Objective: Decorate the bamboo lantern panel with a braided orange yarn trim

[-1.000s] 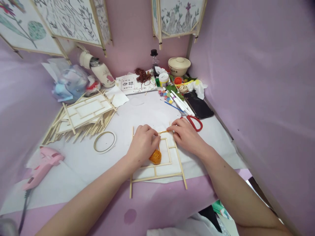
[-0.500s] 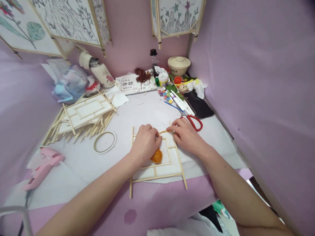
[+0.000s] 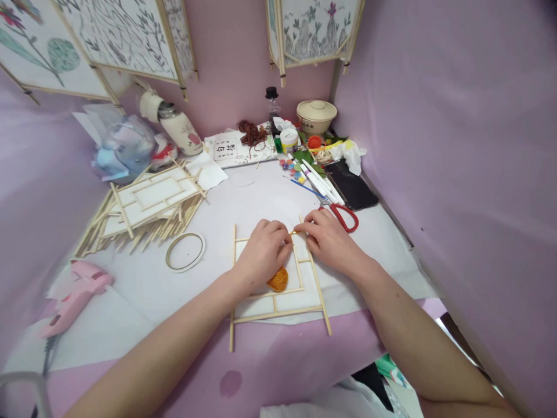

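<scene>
A wooden stick frame backed with white paper [image 3: 278, 302] lies flat in front of me on a white sheet. My left hand [image 3: 263, 252] rests on its upper part with fingers curled, pinching an orange thread [image 3: 293, 233]. My right hand [image 3: 328, 238] pinches the same thread at the frame's top right corner, close to the left fingers. A small ball of orange yarn [image 3: 278, 280] sits on the frame just below my left hand, partly hidden by it.
Red-handled scissors [image 3: 344, 216], white pens [image 3: 319, 181] and a black phone [image 3: 351, 187] lie behind my right hand. A tape ring [image 3: 186, 251], a stack of stick frames [image 3: 145, 200] and a pink glue gun [image 3: 73, 295] are at left. Jars and a bowl [image 3: 316, 115] stand at the back.
My left hand has slid to the right along the thread toward my right hand, so less thread shows between them. The yarn ball has shifted slightly. The right hand stays put.
</scene>
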Demonstrator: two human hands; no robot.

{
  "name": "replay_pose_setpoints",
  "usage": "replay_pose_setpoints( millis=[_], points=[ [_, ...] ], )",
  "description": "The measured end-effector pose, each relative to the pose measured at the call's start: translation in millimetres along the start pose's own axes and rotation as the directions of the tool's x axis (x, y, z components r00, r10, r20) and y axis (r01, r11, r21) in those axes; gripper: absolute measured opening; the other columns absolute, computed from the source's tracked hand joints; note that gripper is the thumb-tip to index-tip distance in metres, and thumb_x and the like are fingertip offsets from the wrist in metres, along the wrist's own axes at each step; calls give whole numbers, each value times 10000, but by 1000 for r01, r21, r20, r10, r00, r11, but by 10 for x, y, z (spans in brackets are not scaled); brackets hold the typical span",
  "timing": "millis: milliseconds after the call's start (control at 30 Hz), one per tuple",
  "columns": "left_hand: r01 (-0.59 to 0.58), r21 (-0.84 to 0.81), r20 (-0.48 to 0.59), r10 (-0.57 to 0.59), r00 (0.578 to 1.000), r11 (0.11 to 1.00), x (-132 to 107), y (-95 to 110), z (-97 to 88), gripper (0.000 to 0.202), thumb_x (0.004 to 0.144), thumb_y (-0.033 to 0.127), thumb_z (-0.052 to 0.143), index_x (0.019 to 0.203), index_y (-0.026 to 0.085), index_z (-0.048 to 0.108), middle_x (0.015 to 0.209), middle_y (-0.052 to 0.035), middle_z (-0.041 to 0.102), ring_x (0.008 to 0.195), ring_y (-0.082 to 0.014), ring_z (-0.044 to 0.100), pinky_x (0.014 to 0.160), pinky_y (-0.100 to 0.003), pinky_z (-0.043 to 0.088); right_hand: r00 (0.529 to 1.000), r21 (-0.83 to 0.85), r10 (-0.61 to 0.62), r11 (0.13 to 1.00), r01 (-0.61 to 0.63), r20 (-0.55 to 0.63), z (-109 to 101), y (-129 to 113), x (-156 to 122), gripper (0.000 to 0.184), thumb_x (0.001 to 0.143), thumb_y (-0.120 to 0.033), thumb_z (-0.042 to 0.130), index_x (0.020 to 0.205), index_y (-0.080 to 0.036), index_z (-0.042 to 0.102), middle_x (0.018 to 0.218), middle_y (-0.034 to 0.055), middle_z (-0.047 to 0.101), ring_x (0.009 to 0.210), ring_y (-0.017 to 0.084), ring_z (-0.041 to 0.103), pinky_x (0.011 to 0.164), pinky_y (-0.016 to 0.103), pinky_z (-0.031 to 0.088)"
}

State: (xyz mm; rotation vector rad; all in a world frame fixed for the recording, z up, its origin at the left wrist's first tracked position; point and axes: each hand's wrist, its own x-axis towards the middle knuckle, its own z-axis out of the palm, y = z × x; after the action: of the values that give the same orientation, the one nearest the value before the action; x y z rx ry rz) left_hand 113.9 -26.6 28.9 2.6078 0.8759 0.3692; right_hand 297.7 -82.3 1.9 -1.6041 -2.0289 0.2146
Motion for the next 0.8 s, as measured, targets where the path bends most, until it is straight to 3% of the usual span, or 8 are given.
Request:
replay_pose_setpoints(
  millis=[400,800],
  points=[
    [-93,-75,-8,93,996,993,-8,-43,14,151,907,177,507,825,193,633,1090,-24,690,974,-201,529,897,-369,437,1000,-43,2,999,-2,17,3,-2,-1,310,882,-75,484,1046,-211,709,987,91,568,957,236,460,819,371,419],
    [-80,-100,16,82,997,992,-20,-63,21,144,912,182,507,832,203,625,1102,-1,699,910,-189,525,864,-356,442,1000,-41,2,999,-2,7,-15,-17,-2,302,886,-79,482,1039,-199,713,994,90,569,961,231,456,841,365,424]
  ],
)
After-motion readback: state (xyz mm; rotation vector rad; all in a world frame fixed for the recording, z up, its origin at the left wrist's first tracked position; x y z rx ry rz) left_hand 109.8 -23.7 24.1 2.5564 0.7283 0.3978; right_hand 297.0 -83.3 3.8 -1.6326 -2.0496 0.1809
